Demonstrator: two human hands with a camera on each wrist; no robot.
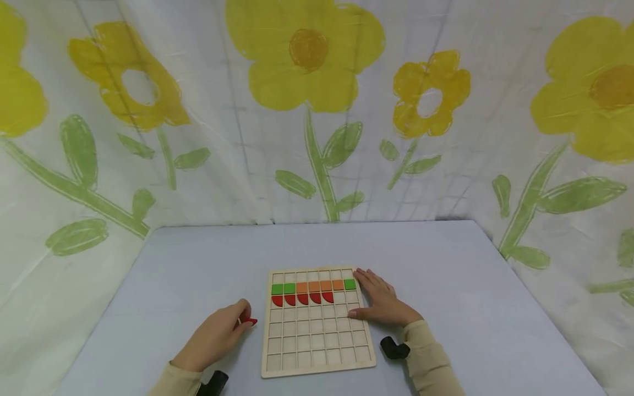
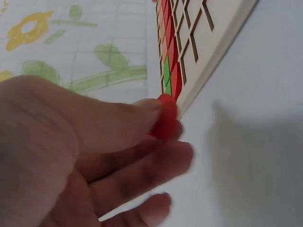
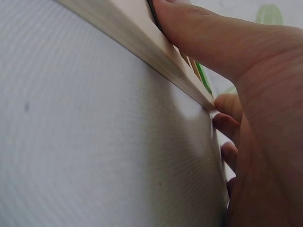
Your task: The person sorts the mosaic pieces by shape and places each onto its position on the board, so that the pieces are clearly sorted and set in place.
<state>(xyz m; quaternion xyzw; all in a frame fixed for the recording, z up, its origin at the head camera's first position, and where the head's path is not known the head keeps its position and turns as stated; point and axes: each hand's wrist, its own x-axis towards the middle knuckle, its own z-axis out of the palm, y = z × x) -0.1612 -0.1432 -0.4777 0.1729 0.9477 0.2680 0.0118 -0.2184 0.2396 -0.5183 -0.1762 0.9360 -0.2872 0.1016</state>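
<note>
A square wooden grid board (image 1: pixel 303 330) lies flat on the table. Green and orange square tiles (image 1: pixel 314 286) fill its second row, and red quarter-circle tiles (image 1: pixel 302 299) occupy the left part of the third row. Just left of the board, my left hand (image 1: pixel 215 335) pinches a small red piece (image 2: pixel 165 117) between thumb and fingers; its full outline is hidden. My right hand (image 1: pixel 383 302) rests at the board's right edge, thumb on the grid and the other fingers spread along the upper right corner. In the right wrist view, those fingertips touch the wooden edge.
The pale table (image 1: pixel 198 258) surrounds the board. A curtain (image 1: pixel 208 82) printed with yellow flowers stands behind and at both sides. A black device is at each wrist, one near the left sleeve (image 1: pixel 178 382) and one near the right sleeve (image 1: pixel 428 357).
</note>
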